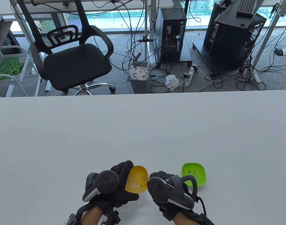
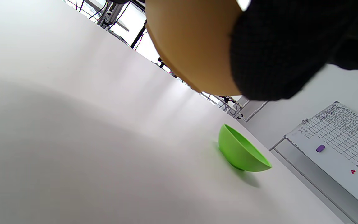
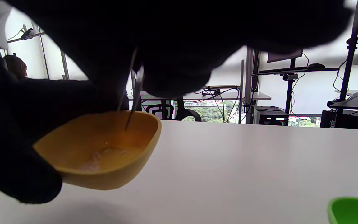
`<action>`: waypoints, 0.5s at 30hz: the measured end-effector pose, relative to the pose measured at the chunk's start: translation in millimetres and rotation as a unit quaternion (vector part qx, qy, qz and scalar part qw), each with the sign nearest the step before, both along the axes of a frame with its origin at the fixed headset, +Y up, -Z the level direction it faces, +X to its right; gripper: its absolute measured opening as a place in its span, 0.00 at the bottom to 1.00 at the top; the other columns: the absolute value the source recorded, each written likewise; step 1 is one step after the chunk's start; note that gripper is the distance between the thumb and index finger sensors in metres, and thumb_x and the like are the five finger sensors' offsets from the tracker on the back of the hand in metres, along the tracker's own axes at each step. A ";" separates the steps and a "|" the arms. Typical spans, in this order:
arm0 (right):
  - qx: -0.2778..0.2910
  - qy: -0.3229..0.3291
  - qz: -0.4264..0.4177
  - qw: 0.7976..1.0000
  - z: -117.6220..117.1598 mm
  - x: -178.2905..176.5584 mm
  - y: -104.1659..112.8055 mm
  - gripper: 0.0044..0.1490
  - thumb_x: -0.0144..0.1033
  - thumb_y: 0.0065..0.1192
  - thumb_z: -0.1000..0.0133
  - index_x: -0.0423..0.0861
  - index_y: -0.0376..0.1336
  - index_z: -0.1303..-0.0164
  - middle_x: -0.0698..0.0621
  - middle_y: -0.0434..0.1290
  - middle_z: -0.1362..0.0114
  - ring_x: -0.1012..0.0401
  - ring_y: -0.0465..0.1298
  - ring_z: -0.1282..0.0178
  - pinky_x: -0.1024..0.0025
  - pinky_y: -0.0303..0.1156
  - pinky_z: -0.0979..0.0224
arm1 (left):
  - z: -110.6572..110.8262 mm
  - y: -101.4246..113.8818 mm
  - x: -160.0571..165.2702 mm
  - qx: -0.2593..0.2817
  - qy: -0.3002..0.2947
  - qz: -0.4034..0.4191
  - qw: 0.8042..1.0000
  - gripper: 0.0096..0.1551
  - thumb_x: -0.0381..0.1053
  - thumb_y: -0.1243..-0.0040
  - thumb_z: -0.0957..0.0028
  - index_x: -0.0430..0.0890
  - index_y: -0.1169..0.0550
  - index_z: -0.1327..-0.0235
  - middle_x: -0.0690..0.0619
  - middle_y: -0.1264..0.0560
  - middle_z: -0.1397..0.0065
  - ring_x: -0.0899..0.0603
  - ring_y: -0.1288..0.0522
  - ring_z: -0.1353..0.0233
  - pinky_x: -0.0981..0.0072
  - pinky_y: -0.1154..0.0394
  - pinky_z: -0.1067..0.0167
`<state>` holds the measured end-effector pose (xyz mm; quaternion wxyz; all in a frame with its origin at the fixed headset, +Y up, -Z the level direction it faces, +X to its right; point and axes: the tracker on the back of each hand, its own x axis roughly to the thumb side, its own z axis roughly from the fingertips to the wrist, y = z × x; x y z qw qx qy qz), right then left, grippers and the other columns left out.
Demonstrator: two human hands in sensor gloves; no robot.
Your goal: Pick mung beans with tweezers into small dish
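White tabletop (image 1: 143, 131) carries a green dish (image 1: 194, 177) right of both hands; left hand (image 1: 114, 185) grips a yellow bowl (image 1: 137, 179), tilted and lifted clear; right hand (image 1: 166, 189) pinches tweezers (image 1: 144, 178), tips slightly apart, poised inside the bowl above its pale contents; green dish well apart from that grip.

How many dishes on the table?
2. The yellow dish is held tilted in the left hand, off the table surface. The green dish sits on the table just beyond the right hand.
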<state>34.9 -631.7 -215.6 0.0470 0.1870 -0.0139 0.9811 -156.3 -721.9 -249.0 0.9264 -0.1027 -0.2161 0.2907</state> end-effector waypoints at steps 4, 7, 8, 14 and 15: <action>-0.027 0.003 0.035 0.999 -4.8 -10.0 -6.1 0.22 0.40 0.73 0.47 0.37 0.79 0.54 0.42 0.82 0.60 0.65 0.79 0.73 0.66 0.81 0.65 | -0.2 0.3 -0.4 0.002 0.000 0.002 1.000 0.77 0.66 0.19 0.64 0.44 0.55 0.17 0.43 0.53 0.14 0.31 0.50 0.17 0.33 0.51 0.23; -0.042 0.004 0.051 0.998 -7.8 -13.5 -10.6 0.22 0.40 0.73 0.47 0.37 0.79 0.54 0.42 0.82 0.60 0.65 0.79 0.73 0.65 0.81 0.65 | -0.3 -0.1 -0.2 0.002 -0.001 0.002 1.000 0.77 0.66 0.19 0.64 0.44 0.56 0.17 0.43 0.53 0.14 0.31 0.50 0.17 0.33 0.51 0.23; -0.045 0.007 0.060 0.997 -8.2 -14.7 -11.7 0.22 0.40 0.73 0.47 0.37 0.79 0.54 0.42 0.82 0.60 0.65 0.79 0.73 0.65 0.81 0.65 | -0.2 -0.3 0.0 0.001 -0.002 0.001 1.000 0.77 0.66 0.19 0.64 0.44 0.55 0.17 0.44 0.53 0.14 0.31 0.50 0.17 0.33 0.51 0.23; -0.044 0.013 0.073 0.996 -6.6 -18.3 -11.1 0.22 0.40 0.73 0.47 0.37 0.79 0.54 0.42 0.82 0.60 0.65 0.79 0.73 0.65 0.81 0.65 | -0.1 -0.2 0.0 0.002 -0.002 0.000 1.000 0.77 0.66 0.19 0.64 0.44 0.55 0.17 0.43 0.53 0.14 0.31 0.50 0.17 0.33 0.51 0.23; -0.048 0.013 0.076 0.996 -6.4 -19.0 -11.5 0.22 0.40 0.73 0.47 0.37 0.79 0.54 0.42 0.82 0.60 0.65 0.79 0.73 0.65 0.81 0.65 | 0.0 -0.2 -0.1 0.002 -0.002 0.000 1.000 0.77 0.66 0.19 0.64 0.44 0.55 0.17 0.43 0.53 0.14 0.31 0.50 0.17 0.33 0.51 0.23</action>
